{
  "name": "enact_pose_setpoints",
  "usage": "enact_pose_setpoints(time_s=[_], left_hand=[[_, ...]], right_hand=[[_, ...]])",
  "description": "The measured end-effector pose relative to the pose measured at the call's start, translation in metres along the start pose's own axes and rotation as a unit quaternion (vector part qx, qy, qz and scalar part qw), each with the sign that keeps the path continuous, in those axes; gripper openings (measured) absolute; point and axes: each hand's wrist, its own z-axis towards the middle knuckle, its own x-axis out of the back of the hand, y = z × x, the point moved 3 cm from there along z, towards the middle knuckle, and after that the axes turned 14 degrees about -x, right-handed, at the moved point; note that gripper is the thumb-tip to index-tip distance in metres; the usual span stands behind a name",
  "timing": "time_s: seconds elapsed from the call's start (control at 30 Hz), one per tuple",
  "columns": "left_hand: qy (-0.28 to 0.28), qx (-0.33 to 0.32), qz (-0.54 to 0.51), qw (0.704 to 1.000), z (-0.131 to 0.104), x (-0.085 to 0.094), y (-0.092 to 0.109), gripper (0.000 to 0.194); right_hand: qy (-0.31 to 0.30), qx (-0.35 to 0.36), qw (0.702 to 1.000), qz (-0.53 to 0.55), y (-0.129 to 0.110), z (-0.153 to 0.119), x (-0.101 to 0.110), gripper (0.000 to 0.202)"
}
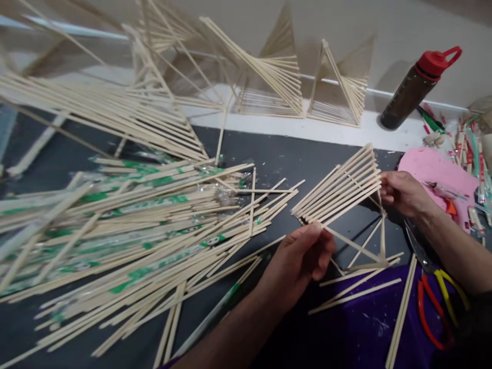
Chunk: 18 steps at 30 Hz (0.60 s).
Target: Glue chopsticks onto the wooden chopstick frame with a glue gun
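A small frame of wooden chopsticks (pixel 338 192) is between my hands, tilted above the dark table. One face is a row of sticks side by side, and bare sticks form open triangles below it. My left hand (pixel 298 261) pinches the frame's lower left edge between thumb and fingers. At the upper right edge, the fingers of my right hand (pixel 403 192) are closed on the stick ends, with the fingertips partly hidden. Loose chopsticks (pixel 361 294) lie under the frame on purple cloth. Scissors (pixel 432 292) with red and yellow handles rest near my right forearm.
A big pile of chopsticks (pixel 154 256), some in green-printed wrappers, covers the left side. Finished-looking twisted stick frames (pixel 277 77) stand along the wall. A dark bottle (pixel 409 95) with a red lid stands at the back right, behind a pink sheet (pixel 434 169).
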Motion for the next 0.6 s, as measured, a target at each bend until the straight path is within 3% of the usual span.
enact_pose_setpoints(time_s=[0.27, 0.6], left_hand=[[-0.047, 0.022, -0.051, 0.997, -0.0016, -0.001, -0.0046, 0.04], [-0.08, 0.037, -0.046, 0.995, -0.0051, -0.0043, -0.0099, 0.042]], right_hand=[[0.053, 0.053, 0.995, -0.063, -0.0081, -0.01, -0.0031, 0.036], [0.055, 0.101, 0.988, -0.099, -0.0102, -0.0052, 0.0005, 0.017]])
